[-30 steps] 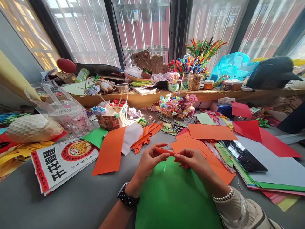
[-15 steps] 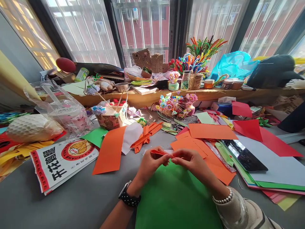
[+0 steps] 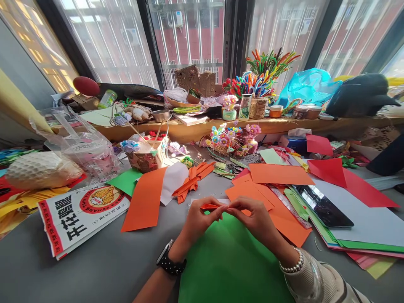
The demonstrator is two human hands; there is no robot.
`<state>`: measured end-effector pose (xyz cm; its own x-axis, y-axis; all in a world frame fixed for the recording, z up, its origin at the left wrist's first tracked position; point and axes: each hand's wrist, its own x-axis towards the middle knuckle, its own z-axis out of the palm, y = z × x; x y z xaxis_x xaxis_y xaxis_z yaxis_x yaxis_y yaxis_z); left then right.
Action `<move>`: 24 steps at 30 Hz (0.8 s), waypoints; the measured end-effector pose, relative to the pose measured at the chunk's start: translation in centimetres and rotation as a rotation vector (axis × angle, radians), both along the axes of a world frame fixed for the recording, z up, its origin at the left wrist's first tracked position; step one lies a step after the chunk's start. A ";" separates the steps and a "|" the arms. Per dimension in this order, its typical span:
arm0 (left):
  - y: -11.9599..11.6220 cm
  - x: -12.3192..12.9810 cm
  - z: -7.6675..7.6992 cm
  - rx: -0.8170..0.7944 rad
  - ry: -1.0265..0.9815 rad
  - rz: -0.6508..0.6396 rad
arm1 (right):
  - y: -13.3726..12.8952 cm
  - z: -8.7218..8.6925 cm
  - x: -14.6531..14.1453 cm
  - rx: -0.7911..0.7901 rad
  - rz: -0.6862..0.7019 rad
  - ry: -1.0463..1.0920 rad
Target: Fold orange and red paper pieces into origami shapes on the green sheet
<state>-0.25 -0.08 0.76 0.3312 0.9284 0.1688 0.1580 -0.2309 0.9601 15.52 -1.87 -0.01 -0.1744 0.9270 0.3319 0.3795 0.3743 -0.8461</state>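
Between my two hands is a small piece of folded orange paper (image 3: 209,207), mostly hidden by the fingers. My left hand (image 3: 201,219) pinches it, thumb against fingers. From the other side my right hand (image 3: 251,212) also pinches the paper, its fingertips meeting those of the left. Both hands hover over the far end of a large green sheet (image 3: 233,261) on the grey table (image 3: 104,269). Just beyond the left hand lie several folded orange paper strips (image 3: 192,181). A curved orange sheet (image 3: 145,200) lies to their left.
On the right, orange sheets (image 3: 280,173) and a stack of coloured paper (image 3: 375,223) carry a black phone (image 3: 323,206). A printed paper bag (image 3: 85,216) lies left. Behind stand a small basket (image 3: 148,158), crocheted flowers (image 3: 232,139) and a cluttered windowsill (image 3: 126,132).
Both hands stay together on the folded orange paper, with slight finger movement; less of the paper shows on the right-hand side. The whole view has shifted very slightly.
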 end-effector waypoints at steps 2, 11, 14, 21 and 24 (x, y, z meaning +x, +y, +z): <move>0.1 -0.2 0.2 0.059 0.027 0.032 | -0.1 0.2 0.0 0.011 -0.009 -0.020; 0.4 -1.1 0.4 0.258 0.247 -0.015 | 0.1 0.4 1.0 0.012 -0.011 -0.140; 0.2 -0.9 0.2 0.301 0.295 -0.020 | 0.1 0.1 0.8 0.031 -0.007 -0.136; 0.1 -0.7 -0.1 0.352 0.320 -0.041 | 0.2 0.1 0.4 0.113 -0.048 -0.247; 0.3 -0.9 -0.3 0.274 0.297 -0.052 | 0.3 0.0 0.7 0.141 -0.075 -0.286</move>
<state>-1.12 0.25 0.50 0.4480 0.8431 0.2974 0.4007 -0.4868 0.7762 16.17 -1.56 -0.02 -0.2122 0.8891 0.4057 0.6256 0.4425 -0.6426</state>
